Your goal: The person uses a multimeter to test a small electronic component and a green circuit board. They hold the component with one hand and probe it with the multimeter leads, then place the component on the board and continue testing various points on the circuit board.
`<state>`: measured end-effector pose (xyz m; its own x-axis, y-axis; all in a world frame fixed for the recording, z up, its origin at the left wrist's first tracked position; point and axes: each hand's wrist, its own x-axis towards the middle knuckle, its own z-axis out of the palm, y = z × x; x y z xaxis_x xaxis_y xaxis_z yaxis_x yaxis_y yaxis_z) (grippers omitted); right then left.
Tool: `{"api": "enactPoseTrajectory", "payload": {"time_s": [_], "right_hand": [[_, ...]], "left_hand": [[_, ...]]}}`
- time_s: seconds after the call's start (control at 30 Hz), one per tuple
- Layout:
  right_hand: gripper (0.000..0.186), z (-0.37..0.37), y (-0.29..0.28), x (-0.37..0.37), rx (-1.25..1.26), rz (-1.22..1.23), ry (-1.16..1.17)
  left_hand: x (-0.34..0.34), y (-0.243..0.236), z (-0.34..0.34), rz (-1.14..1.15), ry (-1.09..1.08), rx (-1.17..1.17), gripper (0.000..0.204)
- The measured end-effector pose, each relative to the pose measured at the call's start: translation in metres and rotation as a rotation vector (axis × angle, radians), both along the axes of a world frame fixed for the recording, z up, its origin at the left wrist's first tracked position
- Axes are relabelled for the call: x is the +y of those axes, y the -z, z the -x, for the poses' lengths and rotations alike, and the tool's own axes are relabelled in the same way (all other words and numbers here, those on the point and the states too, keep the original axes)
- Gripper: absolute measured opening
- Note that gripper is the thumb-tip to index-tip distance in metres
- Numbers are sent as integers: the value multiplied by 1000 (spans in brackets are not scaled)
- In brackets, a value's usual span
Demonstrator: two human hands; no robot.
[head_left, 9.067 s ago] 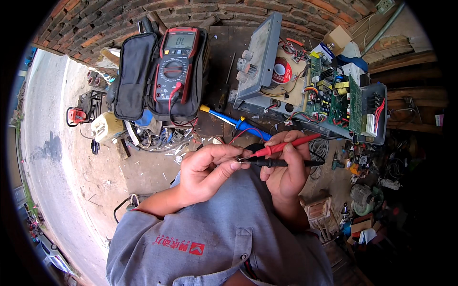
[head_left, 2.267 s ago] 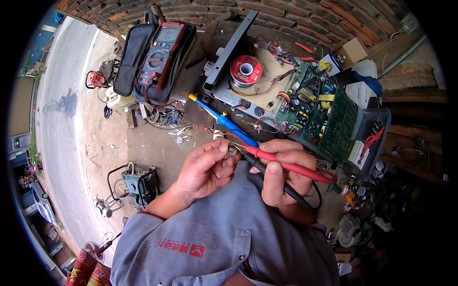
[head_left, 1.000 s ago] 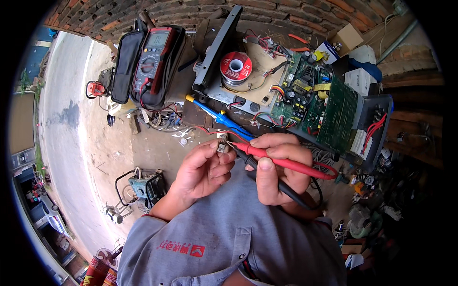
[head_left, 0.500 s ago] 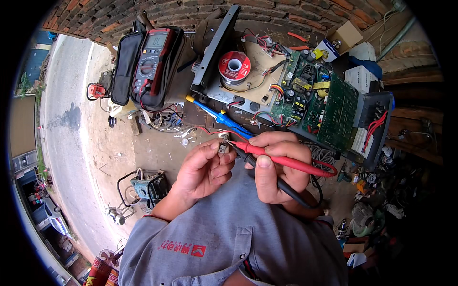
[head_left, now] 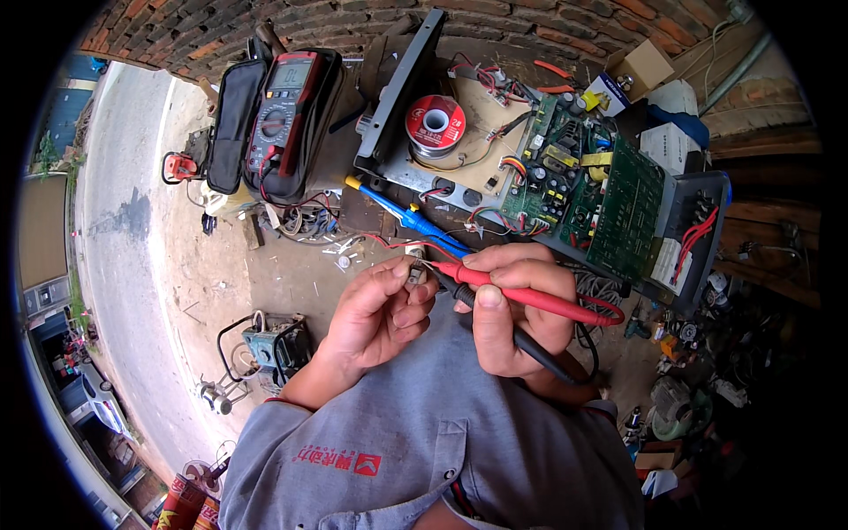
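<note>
My left hand (head_left: 371, 314) pinches a small light-coloured part with metal pins, perhaps a connector (head_left: 415, 274), between thumb and forefinger. My right hand (head_left: 528, 331) grips two multimeter probes together, a red probe (head_left: 552, 306) above and a black probe (head_left: 537, 355) below. Both probe tips reach the small part; whether each one touches a pin is too small to tell. Farther off, the red-and-grey multimeter (head_left: 280, 119) lies in its unzipped black case, its display lit. A blue desoldering pump (head_left: 415, 221) with a yellow end lies just beyond my hands.
An opened device chassis with a green circuit board (head_left: 632, 190) fills the bench's right side. On it sits a red solder spool (head_left: 435, 124). Loose cables (head_left: 305, 221) trail below the multimeter. A framed teal machine (head_left: 269, 344) stands on the ground at left; motors and parts (head_left: 676, 402) clutter the right.
</note>
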<state>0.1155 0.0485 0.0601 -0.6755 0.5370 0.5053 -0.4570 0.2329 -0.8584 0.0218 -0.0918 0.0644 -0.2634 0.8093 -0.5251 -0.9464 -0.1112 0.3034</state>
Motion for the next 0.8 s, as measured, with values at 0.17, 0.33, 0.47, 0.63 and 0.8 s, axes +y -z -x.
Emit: {"api": "enactPoseTrajectory", "payload": {"time_s": [0.17, 0.33, 0.47, 0.63, 0.8], "right_hand": [[21, -1, -2, 3, 37, -6, 31], [18, -3, -7, -1, 19, 411, -35], [19, 3, -11, -4, -8, 472, 15], [18, 3, -10, -4, -16, 525, -10], [18, 2, -7, -4, -7, 508, -30]], "left_hand": [[2, -4, -3, -62, -47, 147, 22], [3, 12, -11, -76, -177, 543, 24], [4, 16, -13, -70, -225, 703, 20], [3, 19, -14, -50, -234, 798, 21], [2, 17, -14, -55, -242, 798, 18]]}}
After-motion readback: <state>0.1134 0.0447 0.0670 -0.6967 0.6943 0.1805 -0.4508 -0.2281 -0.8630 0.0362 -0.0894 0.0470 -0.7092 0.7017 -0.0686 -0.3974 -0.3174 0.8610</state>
